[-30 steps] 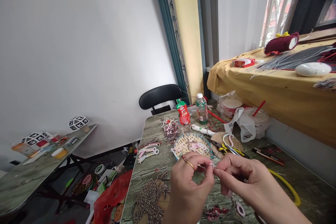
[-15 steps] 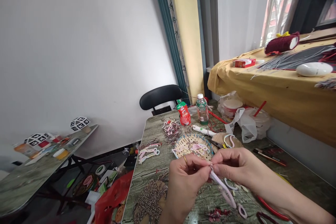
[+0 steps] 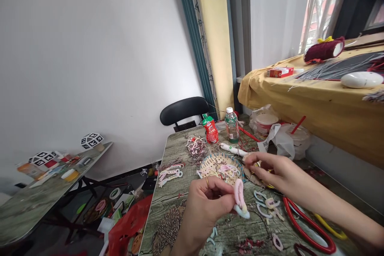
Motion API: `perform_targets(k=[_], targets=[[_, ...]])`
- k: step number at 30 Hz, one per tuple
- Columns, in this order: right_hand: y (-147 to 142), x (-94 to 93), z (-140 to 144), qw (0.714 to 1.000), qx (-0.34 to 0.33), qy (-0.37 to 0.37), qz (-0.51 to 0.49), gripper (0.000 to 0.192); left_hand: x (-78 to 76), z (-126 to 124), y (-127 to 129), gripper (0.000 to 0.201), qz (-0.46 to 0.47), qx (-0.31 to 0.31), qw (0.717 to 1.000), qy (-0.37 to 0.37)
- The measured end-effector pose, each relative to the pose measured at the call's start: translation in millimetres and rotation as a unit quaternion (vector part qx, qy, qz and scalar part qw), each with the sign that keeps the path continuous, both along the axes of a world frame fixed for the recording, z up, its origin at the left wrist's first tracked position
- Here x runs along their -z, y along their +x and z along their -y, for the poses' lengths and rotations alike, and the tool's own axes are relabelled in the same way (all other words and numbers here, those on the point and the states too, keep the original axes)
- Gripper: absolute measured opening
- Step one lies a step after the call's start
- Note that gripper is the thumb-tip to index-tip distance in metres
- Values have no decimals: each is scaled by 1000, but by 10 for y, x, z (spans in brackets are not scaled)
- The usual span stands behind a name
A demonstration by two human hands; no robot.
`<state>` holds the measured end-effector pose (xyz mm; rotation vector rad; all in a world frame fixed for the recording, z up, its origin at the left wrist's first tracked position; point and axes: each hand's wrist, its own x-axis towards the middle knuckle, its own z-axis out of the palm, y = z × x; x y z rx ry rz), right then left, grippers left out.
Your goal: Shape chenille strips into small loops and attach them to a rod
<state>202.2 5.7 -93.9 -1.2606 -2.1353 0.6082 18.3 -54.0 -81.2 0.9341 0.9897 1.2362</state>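
Holding step imo: my left hand (image 3: 207, 204) pinches the pink-and-blue fuzzy loop (image 3: 237, 196), 5 o'clock of the woven basket (image 3: 211, 163), can't tell if my right hand (image 3: 271, 171) is gripping, next move wants steadiness.

Black chair (image 3: 184, 111) beside teal curtain (image 3: 195, 48). Red pouch (image 3: 211, 133) just left of white-capped bottle (image 3: 231, 129). Farther right, cup (image 3: 301, 139) with red straw (image 3: 298, 124). Red box (image 3: 280, 72) on yellow cloth (image 3: 270, 96). Far left: marbled table (image 3: 18, 218), yellow tub (image 3: 69, 175) near its edge.
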Motion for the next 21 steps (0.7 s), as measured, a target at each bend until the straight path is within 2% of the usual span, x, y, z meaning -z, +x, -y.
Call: perform_targets(k=[1,2,3,4,5,6,8,9,11,13,16,18,19,21], targets=[[-32,-42,55,990,-59,-101,-83,21,-4,-2,-2,8,-14,2,1000,7],[-76,-84,120,961,-114,-201,-156,23,-6,-5,0,7,-26,4,1000,16],[-124,-121,184,928,-148,-272,-205,23,-5,-7,4,7,-36,3,999,26],[-170,-146,239,905,-167,-313,-236,20,-3,-9,9,6,-43,-3,998,34],[-206,-155,280,906,-168,-310,-234,16,3,-9,14,6,-47,-12,998,39],[-228,-149,302,928,-149,-267,-212,11,12,-7,18,6,-49,-22,998,42],[-223,-102,300,986,-68,-99,-114,5,41,-5,18,7,-53,-33,997,47],[-199,-71,283,998,-22,-10,-50,6,61,-5,15,8,-59,-32,997,50],[-131,-19,240,993,37,100,57,7,104,-12,6,10,-79,-19,995,55],[-74,-3,216,986,52,127,100,4,139,-25,1,10,-94,-8,994,55],[-67,-47,248,992,51,108,31,12,154,-41,4,9,-99,-10,994,54],[-100,-95,294,994,20,17,-110,13,135,-39,4,10,-96,-16,993,60],[-111,-115,313,978,-2,-53,-199,10,120,-33,2,10,-93,-19,994,61],[-93,-140,319,907,-47,-206,-363,6,83,-12,-11,10,-85,-23,994,58]])
